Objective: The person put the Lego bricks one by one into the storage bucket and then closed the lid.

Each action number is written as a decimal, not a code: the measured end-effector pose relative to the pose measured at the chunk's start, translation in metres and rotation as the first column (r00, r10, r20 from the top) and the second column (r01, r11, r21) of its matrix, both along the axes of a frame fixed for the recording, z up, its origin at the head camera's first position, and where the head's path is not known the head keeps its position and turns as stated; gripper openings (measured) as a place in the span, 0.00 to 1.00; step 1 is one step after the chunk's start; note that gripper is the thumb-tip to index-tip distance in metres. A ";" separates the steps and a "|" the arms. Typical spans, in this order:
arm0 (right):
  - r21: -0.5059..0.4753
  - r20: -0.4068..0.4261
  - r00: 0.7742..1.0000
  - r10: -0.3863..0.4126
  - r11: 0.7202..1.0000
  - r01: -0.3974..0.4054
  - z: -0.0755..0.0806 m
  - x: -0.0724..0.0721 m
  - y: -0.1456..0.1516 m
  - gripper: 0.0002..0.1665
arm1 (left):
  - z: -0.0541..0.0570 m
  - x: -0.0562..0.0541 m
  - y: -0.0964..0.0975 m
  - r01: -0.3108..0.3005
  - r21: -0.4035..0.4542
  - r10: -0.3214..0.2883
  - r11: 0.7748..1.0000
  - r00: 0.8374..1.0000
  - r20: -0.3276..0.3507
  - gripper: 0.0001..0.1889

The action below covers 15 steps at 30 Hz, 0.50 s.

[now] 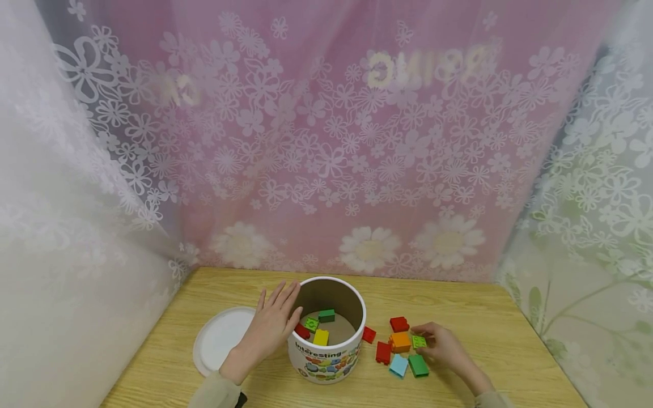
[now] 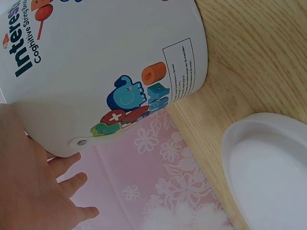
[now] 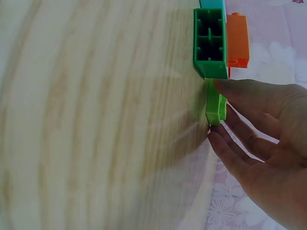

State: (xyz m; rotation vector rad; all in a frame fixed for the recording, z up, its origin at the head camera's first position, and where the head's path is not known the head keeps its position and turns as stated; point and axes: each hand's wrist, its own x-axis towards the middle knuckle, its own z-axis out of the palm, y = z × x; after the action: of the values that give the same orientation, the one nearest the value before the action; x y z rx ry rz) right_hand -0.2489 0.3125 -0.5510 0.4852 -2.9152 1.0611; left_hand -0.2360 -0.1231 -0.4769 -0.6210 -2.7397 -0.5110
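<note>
A white bucket (image 1: pixel 326 371) with printed toy pictures stands on the table, and a few toy bricks lie inside, among them a yellow brick (image 1: pixel 321 338) and a dark green one (image 1: pixel 326 315). My left hand (image 1: pixel 275 317) rests against the bucket's left rim, its fingers extended; the left wrist view shows the hand (image 2: pixel 38 182) beside the printed wall. To the right of the bucket, my right hand (image 1: pixel 446 348) pinches a light green brick (image 1: pixel 419 341) between thumb and fingers. In the right wrist view this brick (image 3: pixel 214 103) is at table level, beside a dark green brick (image 3: pixel 209 38).
Around the right hand lie an orange brick (image 1: pixel 400 342), a light blue brick (image 1: pixel 398 366), a green brick (image 1: pixel 418 366) and several red bricks (image 1: pixel 383 352). A white round lid (image 1: pixel 219 340) lies left of the bucket. Floral curtains (image 1: pixel 326 170) enclose the wooden table (image 1: pixel 449 300).
</note>
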 end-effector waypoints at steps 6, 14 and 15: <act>0.047 -0.010 1.000 -0.021 0.999 0.022 0.001 0.000 -0.002 0.21 | 0.000 0.000 0.000 -0.011 -0.013 0.011 1.000 1.000 0.016 0.32; 0.019 0.004 0.995 -0.102 0.995 0.101 0.003 0.000 -0.006 0.20 | 0.000 0.000 0.000 -0.011 -0.019 0.011 1.000 1.000 0.021 0.32; 0.014 -0.004 0.994 -0.112 0.994 0.112 0.004 0.000 -0.007 0.20 | 0.000 0.000 0.000 -0.010 -0.018 0.010 1.000 1.000 0.022 0.32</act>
State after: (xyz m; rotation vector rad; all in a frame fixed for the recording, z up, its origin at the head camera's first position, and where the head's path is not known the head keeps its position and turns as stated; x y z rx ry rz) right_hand -0.2493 0.3059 -0.5473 0.3189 -2.9092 1.0258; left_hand -0.2363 -0.1235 -0.4772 -0.6095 -2.7699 -0.4945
